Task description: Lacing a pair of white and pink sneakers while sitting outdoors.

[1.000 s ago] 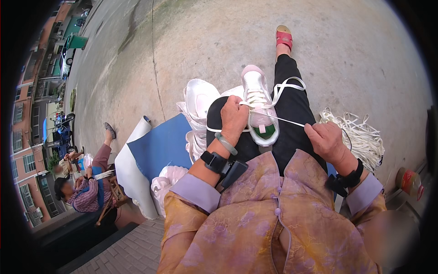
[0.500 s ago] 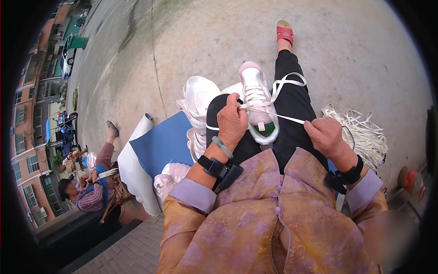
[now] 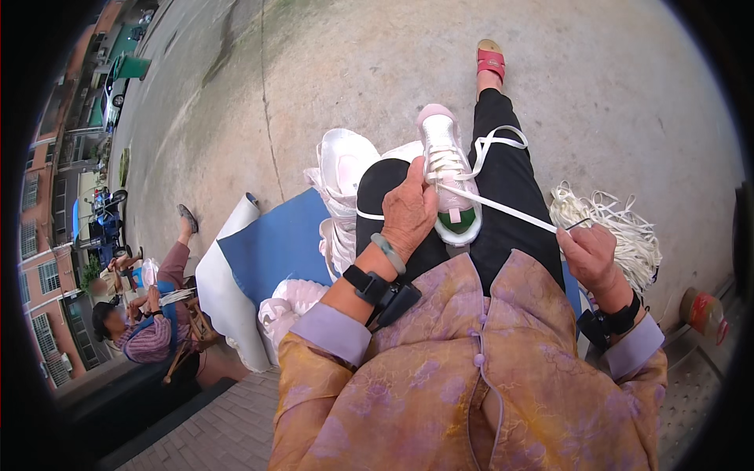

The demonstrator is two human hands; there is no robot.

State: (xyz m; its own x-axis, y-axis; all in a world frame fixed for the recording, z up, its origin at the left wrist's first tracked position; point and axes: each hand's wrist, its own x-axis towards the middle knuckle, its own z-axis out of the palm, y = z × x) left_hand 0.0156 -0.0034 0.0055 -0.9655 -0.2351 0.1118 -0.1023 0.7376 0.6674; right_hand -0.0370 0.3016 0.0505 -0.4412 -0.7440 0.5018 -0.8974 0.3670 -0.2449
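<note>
A white and pink sneaker [image 3: 449, 177] lies between my thighs, toe pointing away, with a green patch inside its heel opening. My left hand [image 3: 408, 208] is closed at the shoe's left edge, by the eyelets; its fingertips are partly hidden. From the upper eyelets a flat white shoelace [image 3: 503, 209] stretches tight to my right hand [image 3: 591, 255], which pinches its end. A thin dark piece, perhaps a hook tool, shows at the right fingers. The lace's other end loops over my right trouser leg.
Several white-pink shoes [image 3: 345, 165] are stacked beyond my left knee, near a blue sheet [image 3: 279, 243]. A heap of white laces [image 3: 616, 235] lies at right, with a plastic bottle [image 3: 703, 314] beyond. Another person [image 3: 153, 330] sits at far left, holding something pale.
My right hand has moved right and toward me, drawing the lace out longer. My left hand has shifted from the crossing lace to the shoe's side.
</note>
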